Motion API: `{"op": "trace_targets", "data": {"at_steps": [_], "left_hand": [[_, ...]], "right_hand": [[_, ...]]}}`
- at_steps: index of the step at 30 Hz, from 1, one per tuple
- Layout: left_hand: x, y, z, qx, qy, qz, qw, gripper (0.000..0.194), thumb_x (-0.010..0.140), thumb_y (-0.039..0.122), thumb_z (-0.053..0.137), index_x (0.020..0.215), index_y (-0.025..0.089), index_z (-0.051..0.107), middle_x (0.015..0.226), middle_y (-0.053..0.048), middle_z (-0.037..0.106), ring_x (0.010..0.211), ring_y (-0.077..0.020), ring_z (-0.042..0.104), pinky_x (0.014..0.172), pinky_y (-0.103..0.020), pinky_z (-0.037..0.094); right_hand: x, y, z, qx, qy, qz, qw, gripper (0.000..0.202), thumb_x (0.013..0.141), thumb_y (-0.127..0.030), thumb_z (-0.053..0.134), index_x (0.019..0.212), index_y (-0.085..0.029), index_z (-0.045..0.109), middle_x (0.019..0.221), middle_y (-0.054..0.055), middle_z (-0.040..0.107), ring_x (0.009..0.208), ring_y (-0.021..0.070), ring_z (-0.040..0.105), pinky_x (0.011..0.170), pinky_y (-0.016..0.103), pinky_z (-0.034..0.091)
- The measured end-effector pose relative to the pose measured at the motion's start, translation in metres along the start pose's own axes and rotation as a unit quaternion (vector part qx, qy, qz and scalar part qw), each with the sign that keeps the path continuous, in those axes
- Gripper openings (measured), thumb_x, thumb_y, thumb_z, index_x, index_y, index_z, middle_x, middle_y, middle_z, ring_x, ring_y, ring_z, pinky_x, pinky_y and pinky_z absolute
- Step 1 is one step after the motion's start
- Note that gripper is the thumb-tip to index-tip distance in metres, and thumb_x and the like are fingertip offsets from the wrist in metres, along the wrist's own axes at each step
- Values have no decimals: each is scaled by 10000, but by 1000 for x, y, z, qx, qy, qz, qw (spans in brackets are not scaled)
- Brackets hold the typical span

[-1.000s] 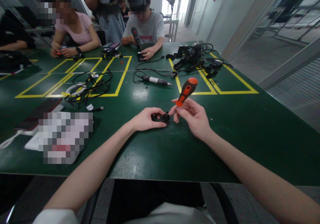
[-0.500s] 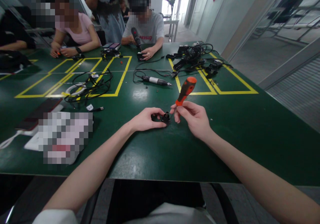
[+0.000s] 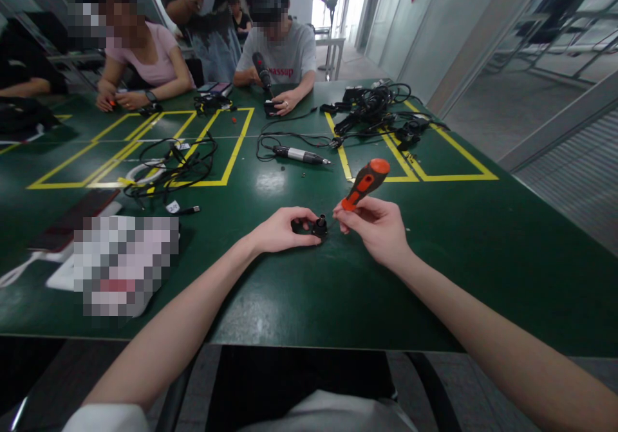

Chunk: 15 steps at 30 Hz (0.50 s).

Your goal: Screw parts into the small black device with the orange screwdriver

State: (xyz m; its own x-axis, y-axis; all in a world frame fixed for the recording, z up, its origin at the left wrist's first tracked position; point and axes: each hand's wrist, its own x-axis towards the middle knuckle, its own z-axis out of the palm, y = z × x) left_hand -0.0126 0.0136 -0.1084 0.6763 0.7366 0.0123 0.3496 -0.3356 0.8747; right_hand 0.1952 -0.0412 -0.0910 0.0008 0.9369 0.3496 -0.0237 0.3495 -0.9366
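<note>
On the green table, the small black part is pinched by the left hand, while the orange-handled screwdriver, gripped by the right hand, has been tilted lower since earlier, its tip beside the part.

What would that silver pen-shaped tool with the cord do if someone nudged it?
The tool looks round and slim, lying flat on the table, so it would probably roll a little. Its black cord curls loosely behind it, so it likely drags floppily and checks the roll.
</note>
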Motion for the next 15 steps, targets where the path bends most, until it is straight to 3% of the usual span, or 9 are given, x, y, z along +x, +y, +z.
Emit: {"op": "trace_targets", "data": {"at_steps": [3, 10, 15], "left_hand": [[0, 0, 0, 1, 1, 2, 1000, 338, 738, 391, 821, 987, 178, 738, 894, -16, 706, 839, -172, 614, 814, -306, 471], [0, 1, 0, 13, 0, 2, 1000, 329, 748, 394, 819, 982, 177, 738, 868, -7, 692, 821, -167, 612, 808, -305, 476], [0, 2, 0, 10, 5, 1, 1000, 322, 739, 390, 825, 965, 179, 736, 857, -3, 688, 815, -167, 614, 808, -306, 478]], "right_hand": [[0, 1, 0, 23, 4, 13, 1000, 348, 684, -436, 935, 856, -217, 726, 677, -8, 722, 499, 128, 607, 489, 288, 549], [-1, -1, 3, 54, -58, 1, 997, 376, 845, -562, 789, 952, -232, 644, 738, 1, 743, 535, 134, 648, 545, 298, 578], [-2, -1, 4, 31, -36, -2, 999, 384, 837, -562, 799, 831, -235, 599, 672, -14, 711, 530, 129, 626, 548, 286, 567]]}}
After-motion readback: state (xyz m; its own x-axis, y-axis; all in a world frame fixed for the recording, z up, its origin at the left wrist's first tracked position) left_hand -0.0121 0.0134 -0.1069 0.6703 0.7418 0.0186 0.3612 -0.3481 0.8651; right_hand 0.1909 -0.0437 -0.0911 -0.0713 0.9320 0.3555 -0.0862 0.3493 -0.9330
